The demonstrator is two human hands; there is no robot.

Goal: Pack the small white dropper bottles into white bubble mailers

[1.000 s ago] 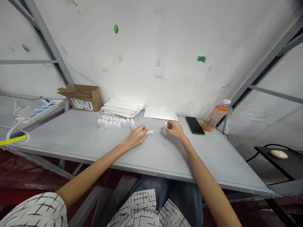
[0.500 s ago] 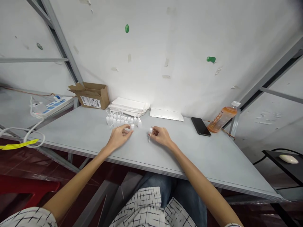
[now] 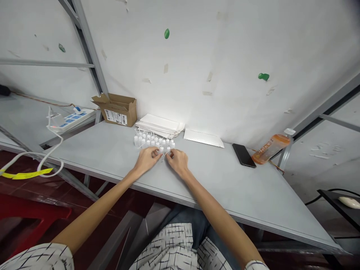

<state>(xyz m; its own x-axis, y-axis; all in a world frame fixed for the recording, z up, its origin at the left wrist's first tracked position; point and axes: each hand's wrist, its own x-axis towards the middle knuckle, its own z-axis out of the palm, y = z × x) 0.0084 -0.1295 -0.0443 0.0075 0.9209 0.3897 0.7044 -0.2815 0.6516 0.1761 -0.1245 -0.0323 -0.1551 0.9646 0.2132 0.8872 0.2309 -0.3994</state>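
My left hand (image 3: 147, 159) is closed, its thumb and fingers pinching a small white bottle (image 3: 161, 149) with a round cap. Close beside it, my right hand (image 3: 177, 160) grips another small white bottle (image 3: 168, 149) by its side. A thin white strand hangs by this second bottle; I cannot tell whether it is a tube or a cord. Just behind both hands, a cluster of similar small white bottles (image 3: 148, 142) stands upright in rows on the grey table (image 3: 219, 187). Several of these have thin, curved white strands at their caps.
White flat packets (image 3: 160, 125) lie stacked behind the bottles, with a single white packet (image 3: 204, 138) to their right. An open cardboard box (image 3: 119, 110) stands at back left. A black phone (image 3: 243, 155) and a tilted orange drink bottle (image 3: 271, 148) are on the right.
My right hand has moved left with its bottle, bringing it next to the one in my left hand. The camera view has turned slightly left.
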